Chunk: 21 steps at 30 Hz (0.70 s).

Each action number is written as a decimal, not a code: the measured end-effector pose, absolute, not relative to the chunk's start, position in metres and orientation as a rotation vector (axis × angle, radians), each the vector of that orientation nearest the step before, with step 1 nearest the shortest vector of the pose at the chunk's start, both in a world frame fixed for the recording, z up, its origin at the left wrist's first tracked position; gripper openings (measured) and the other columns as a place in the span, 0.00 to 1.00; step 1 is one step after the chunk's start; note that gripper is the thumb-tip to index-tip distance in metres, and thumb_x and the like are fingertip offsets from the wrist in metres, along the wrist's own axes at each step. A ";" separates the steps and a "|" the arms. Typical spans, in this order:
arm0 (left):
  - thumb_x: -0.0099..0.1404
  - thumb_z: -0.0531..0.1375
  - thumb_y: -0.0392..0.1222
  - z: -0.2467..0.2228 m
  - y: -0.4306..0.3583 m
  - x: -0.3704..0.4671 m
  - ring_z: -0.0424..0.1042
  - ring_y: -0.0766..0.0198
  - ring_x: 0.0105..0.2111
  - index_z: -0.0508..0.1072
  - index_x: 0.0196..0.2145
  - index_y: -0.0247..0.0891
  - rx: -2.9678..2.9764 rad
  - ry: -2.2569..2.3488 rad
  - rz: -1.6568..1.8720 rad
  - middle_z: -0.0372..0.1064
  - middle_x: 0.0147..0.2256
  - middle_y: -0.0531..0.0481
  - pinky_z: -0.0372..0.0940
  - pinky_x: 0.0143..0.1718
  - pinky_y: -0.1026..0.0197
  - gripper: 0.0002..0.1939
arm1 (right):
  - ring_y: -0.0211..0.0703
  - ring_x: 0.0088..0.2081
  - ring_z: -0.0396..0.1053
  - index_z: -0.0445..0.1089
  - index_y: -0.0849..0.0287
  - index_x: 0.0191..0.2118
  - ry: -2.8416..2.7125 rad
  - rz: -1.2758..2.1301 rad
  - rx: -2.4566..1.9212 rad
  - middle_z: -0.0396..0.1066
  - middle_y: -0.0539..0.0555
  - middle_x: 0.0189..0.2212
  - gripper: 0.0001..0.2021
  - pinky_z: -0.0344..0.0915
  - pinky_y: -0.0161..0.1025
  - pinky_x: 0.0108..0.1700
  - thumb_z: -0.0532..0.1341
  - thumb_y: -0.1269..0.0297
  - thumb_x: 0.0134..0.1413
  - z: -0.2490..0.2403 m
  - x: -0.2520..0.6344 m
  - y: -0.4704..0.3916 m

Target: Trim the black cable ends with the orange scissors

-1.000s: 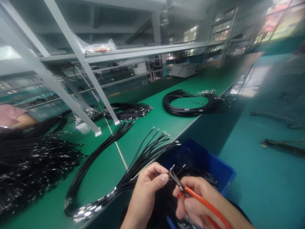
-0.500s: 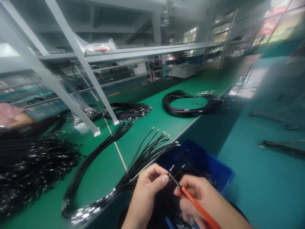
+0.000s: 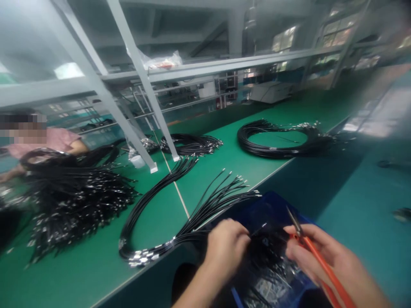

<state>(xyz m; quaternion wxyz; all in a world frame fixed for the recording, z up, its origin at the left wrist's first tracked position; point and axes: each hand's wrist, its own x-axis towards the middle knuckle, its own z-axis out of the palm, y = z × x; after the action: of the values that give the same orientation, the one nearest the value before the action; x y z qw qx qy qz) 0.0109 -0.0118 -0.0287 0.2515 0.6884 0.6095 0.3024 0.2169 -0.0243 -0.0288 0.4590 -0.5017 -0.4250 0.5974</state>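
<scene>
My right hand (image 3: 324, 256) is wrapped round orange-handled pliers (image 3: 321, 256), whose pointed metal jaws stick up to the upper left. My left hand (image 3: 226, 244) is closed over the near side of the blue bin (image 3: 282, 205); a thin dark piece with a bright tip lies just beyond its fingers, and whether it is gripped I cannot make out. Black cables and small shiny parts fill the bin below both hands. Beside my left hand, a looped bundle of black cables (image 3: 128, 226) with white labels rests along the green table's edge (image 3: 154, 205).
Coiled black cables (image 3: 272, 150) lie farther right on the table, another coil (image 3: 192, 144) behind the shelf posts (image 3: 157, 115). A large heap of cables (image 3: 83, 196) is at the left, with a person in a pink shirt (image 3: 61, 139) behind it.
The view has swung left, showing more of the person. My hands have moved apart; the plier jaws have come away from my left fingers and now point up. My left hand has turned knuckles up.
</scene>
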 end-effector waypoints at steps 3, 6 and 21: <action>0.61 0.54 0.39 -0.023 0.009 -0.038 0.65 0.51 0.42 0.72 0.30 0.43 1.703 2.071 0.918 0.69 0.35 0.45 0.56 0.42 0.54 0.07 | 0.41 0.21 0.65 0.67 0.55 0.38 -1.125 1.378 -1.287 0.70 0.50 0.21 0.20 0.60 0.35 0.21 0.69 0.54 0.39 -0.036 0.207 -0.023; 0.56 0.59 0.36 -0.026 0.029 -0.078 0.66 0.49 0.41 0.68 0.22 0.40 1.538 2.258 0.886 0.67 0.30 0.45 0.55 0.40 0.53 0.06 | 0.47 0.30 0.70 0.66 0.55 0.38 -1.229 1.249 -1.275 0.72 0.52 0.26 0.18 0.66 0.40 0.32 0.67 0.52 0.42 -0.050 0.184 -0.019; 0.59 0.57 0.39 0.025 0.032 -0.030 0.70 0.59 0.43 0.66 0.43 0.38 1.640 1.415 1.074 0.71 0.40 0.46 0.64 0.41 0.61 0.13 | 0.48 0.27 0.68 0.68 0.51 0.34 -1.559 0.926 -1.512 0.72 0.49 0.25 0.07 0.59 0.39 0.30 0.61 0.66 0.45 -0.120 0.158 0.010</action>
<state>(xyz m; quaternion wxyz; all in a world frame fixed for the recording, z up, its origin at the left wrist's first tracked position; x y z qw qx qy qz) -0.0305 0.0321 0.0250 0.3541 0.6342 0.5475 0.4154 0.1576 0.0102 -0.1199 0.3803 -0.5923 -0.6108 0.3626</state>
